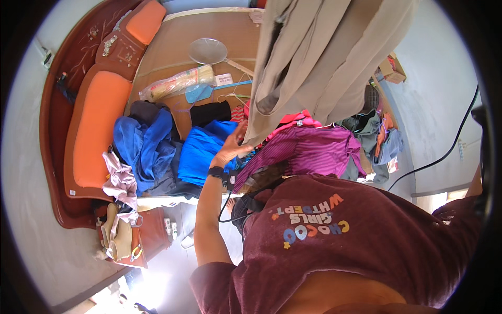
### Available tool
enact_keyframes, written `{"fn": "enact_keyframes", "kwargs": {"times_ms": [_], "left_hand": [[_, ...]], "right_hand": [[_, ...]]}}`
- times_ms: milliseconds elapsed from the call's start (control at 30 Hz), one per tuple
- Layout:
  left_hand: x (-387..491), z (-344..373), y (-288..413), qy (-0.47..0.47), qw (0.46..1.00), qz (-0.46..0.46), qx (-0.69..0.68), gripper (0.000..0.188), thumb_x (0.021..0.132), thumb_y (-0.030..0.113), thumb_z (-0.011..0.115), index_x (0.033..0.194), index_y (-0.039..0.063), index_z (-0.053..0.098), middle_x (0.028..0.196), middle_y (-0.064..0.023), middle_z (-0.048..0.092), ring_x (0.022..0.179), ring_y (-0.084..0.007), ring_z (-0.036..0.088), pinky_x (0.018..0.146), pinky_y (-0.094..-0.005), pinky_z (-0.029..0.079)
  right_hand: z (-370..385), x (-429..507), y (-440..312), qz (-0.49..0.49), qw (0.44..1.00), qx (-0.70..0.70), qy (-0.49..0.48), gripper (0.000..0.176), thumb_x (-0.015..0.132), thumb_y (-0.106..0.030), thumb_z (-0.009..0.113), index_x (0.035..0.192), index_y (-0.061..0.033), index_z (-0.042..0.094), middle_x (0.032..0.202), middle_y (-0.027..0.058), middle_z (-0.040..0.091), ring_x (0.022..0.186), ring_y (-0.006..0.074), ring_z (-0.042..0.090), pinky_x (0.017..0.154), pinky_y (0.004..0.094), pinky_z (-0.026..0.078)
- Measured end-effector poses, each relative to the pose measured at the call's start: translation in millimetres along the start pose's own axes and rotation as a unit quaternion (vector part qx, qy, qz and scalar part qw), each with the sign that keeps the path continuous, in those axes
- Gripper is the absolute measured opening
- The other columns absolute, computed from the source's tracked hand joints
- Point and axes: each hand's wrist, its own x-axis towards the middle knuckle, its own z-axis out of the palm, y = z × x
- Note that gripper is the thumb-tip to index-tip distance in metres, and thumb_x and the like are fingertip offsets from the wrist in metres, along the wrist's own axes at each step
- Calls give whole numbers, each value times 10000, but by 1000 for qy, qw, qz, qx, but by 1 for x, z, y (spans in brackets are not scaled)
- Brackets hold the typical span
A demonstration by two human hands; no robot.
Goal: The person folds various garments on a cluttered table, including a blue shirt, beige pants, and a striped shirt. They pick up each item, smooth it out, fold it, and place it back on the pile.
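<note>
A large beige garment (pixel 333 59) hangs in long folds from the top of the view, over the middle of the bed. My left hand (pixel 231 147) grips its lower left corner, thumb and fingers at the hem. A black band circles that wrist. My right hand is out of view; only part of the arm shows at the right rim. Just below the garment lies a purple striped top (pixel 313 151), with a bright pink garment (pixel 300 117) behind it. Bright blue cloth (pixel 206 153) is bunched beside my left hand, and a folded black cloth (pixel 211 114) lies behind that.
A mesh strainer (pixel 208 51), a plastic-wrapped pack (pixel 178 82) and a light-blue fly swatter (pixel 199 93) lie farther back. A darker blue garment (pixel 145 145) sits left, near the orange-padded headboard (pixel 100 129). Beige boots (pixel 117 235) and pliers (pixel 136 252) rest on a low red-brown cabinet (pixel 155 227). A black cable (pixel 439 161) hangs right.
</note>
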Motion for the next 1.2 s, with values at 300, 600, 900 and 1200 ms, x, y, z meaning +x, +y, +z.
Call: {"fn": "enact_keyframes", "kwargs": {"times_ms": [300, 600, 900, 1200], "left_hand": [[13, 21, -94, -35, 985, -111, 127, 277, 821, 109, 715, 1029, -68, 669, 893, -61, 706, 801, -112, 630, 738, -283, 505], [-22, 12, -121, 177, 951, -62, -246, 278, 896, 175, 674, 1099, -14, 661, 1042, -62, 680, 939, -158, 628, 806, -298, 502], [-68, 7, -95, 346, 887, 10, -307, 263, 926, 212, 645, 1075, -4, 660, 1044, -69, 675, 922, -154, 620, 852, -308, 492], [-108, -32, 11, 336, 915, 132, -181, 275, 900, 211, 666, 1094, 20, 625, 1087, -71, 653, 960, -163, 610, 880, -318, 482]], "right_hand": [[52, -39, 12, 66, 997, 26, 24, 472, 648, 104, 526, 1111, 63, 612, 1031, 78, 676, 945, 139, 614, 815, 268, 497], [76, -45, 24, 102, 993, 51, 24, 464, 650, 95, 533, 1106, 62, 611, 1030, 78, 670, 948, 142, 609, 819, 269, 492], [86, -20, 35, 69, 994, 76, 26, 455, 653, 85, 540, 1102, 61, 610, 1030, 78, 665, 951, 144, 603, 822, 271, 487], [90, 0, 33, 41, 995, 82, 34, 447, 655, 76, 547, 1097, 60, 609, 1030, 78, 659, 955, 146, 598, 825, 273, 482]]}}
